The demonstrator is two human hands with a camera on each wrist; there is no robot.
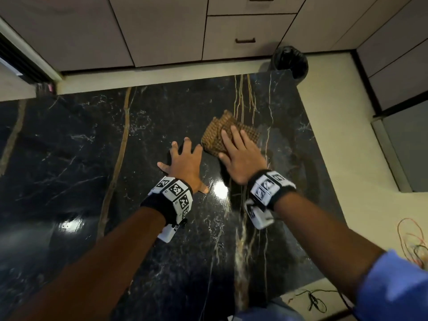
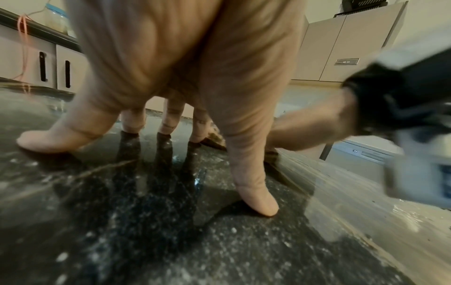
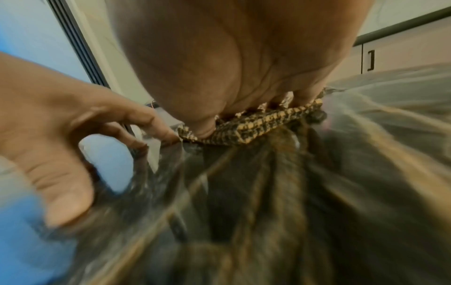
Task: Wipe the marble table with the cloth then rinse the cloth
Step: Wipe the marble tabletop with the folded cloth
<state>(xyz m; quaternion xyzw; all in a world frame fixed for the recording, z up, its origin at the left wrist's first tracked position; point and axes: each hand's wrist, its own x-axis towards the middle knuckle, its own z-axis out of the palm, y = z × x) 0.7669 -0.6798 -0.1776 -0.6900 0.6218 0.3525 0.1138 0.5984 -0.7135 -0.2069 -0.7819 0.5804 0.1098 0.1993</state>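
A black marble table [image 1: 92, 158] with gold and white veins fills the head view. On its far right part lies a brown woven cloth [image 1: 215, 135], folded into a pad. My right hand [image 1: 238, 156] presses flat on the cloth with straight fingers, covering its near half. The right wrist view shows the cloth [image 3: 256, 125] squeezed under that palm [image 3: 244, 67], blurred by motion. Just left of the cloth, my left hand [image 1: 183, 161] rests spread on the bare marble. Its fingertips [image 2: 258, 202] touch the stone in the left wrist view, holding nothing.
A black bin [image 1: 290, 61] stands on the floor beyond the table's far right corner. Cabinets with drawers [image 1: 245, 40] line the far wall. Loose cables [image 1: 412, 239] lie on the pale floor to the right of the table edge.
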